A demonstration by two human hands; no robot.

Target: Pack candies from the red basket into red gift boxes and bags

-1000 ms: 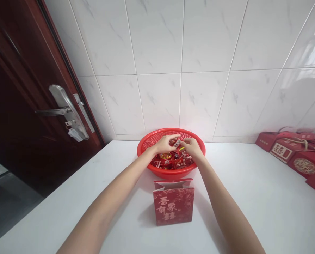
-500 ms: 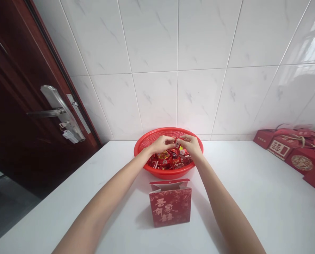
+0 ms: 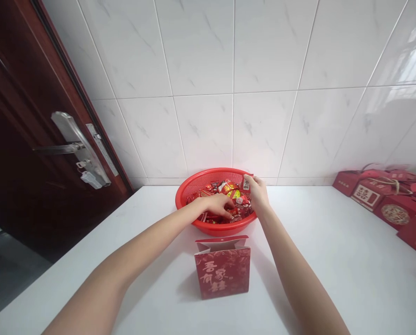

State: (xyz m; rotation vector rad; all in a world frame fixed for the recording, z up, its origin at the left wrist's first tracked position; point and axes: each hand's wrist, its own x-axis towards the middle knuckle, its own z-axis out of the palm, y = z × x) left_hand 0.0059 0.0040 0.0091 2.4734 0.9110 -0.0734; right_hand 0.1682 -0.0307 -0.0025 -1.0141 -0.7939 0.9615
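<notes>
My left hand (image 3: 219, 204) reaches down into a red plastic basket (image 3: 184, 190) of wrapped candies (image 3: 229, 187). Its thumb and fingers are apart over the candies, and some fingertips are hidden among them. At the basket's right side, my right hand (image 3: 258, 190) pinches a small red candy packet (image 3: 246, 182) with a pale printed panel. Just in front of the basket, a red paper gift box (image 3: 222, 274) with pale lettering stands upright on the white table, its top open.
Several red gift boxes (image 3: 396, 211) sit in a group at the table's right, against the tiled wall (image 3: 264, 130). A dark wooden door (image 3: 16, 139) with a metal handle and hanging keys is at the left, beside the table edge.
The hands have moved apart. My left hand has dropped lower into the candies, while my right hand has shifted to the basket's right rim with the red packet.
</notes>
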